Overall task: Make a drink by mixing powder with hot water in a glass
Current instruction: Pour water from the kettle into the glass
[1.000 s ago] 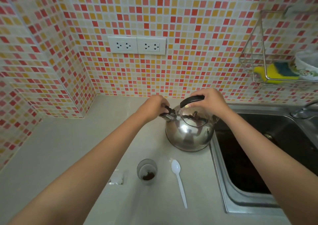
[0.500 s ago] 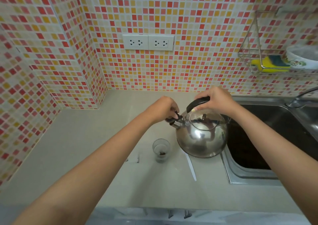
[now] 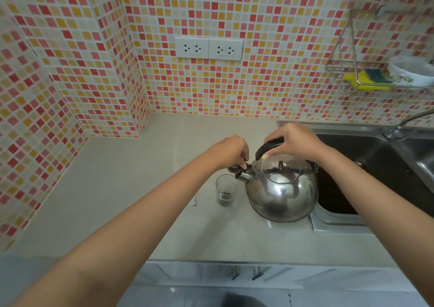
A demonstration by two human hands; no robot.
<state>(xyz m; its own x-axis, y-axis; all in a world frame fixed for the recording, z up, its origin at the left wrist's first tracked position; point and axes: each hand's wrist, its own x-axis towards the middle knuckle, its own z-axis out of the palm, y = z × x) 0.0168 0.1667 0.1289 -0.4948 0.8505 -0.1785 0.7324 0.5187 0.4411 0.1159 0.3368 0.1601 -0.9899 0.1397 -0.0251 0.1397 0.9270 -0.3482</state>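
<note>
A shiny steel kettle (image 3: 283, 194) is held up over the counter, tilted left, its spout above a small clear glass (image 3: 226, 190) with dark powder at the bottom. My right hand (image 3: 293, 141) grips the kettle's black handle from above. My left hand (image 3: 234, 150) pinches the black spout cap lever, and the cap is lifted off the spout. A white plastic spoon (image 3: 269, 223) lies mostly hidden under the kettle. No water stream is visible.
A steel sink (image 3: 366, 165) lies right of the kettle, with a tap (image 3: 399, 128) at its back. A wire rack (image 3: 352, 71) on the tiled wall holds a sponge and a bowl. Two wall sockets (image 3: 208, 48) sit above the counter. A torn sachet scrap (image 3: 195, 202) lies left of the glass.
The kettle has been lifted from beside the sink and carried left and forward over the spoon, so its spout is now above the glass. Both hands kept their hold.
</note>
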